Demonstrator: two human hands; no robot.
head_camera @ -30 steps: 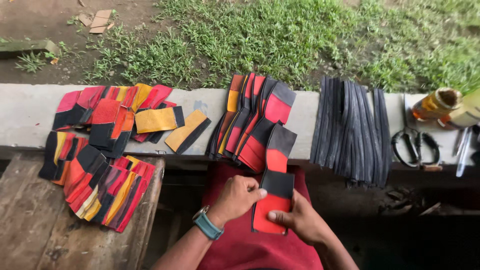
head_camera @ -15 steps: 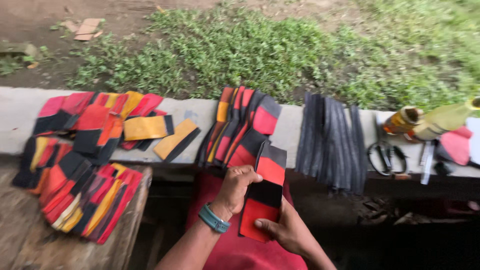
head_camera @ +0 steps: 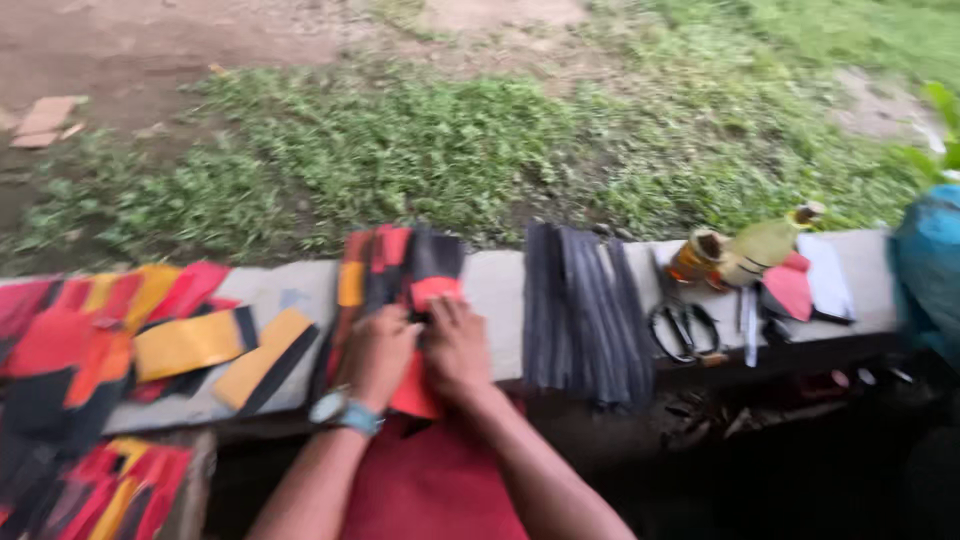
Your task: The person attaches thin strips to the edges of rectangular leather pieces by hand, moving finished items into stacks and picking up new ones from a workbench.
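Both my hands rest on a stack of red-and-black flat pieces point(head_camera: 400, 270) lying on a concrete ledge point(head_camera: 500, 285). My left hand point(head_camera: 375, 355), with a light blue wristband, presses on the left side of the stack. My right hand point(head_camera: 455, 345) lies beside it, fingers on a red-and-black piece point(head_camera: 432, 292) at the top of the stack. The frame is blurred, so the exact grip is unclear.
Black strips point(head_camera: 585, 310) lie right of the stack. Further right are scissors point(head_camera: 682, 330), a small tin point(head_camera: 695, 258), a yellowish bottle point(head_camera: 765, 245) and a blue bag point(head_camera: 925, 270). Red, orange and yellow pieces point(head_camera: 130, 330) spread at the left. Grass point(head_camera: 480, 150) lies beyond the ledge.
My hands moved up from my lap to the ledge, bringing the red-and-black piece onto the stack. The view shifted to the right and tilted up.
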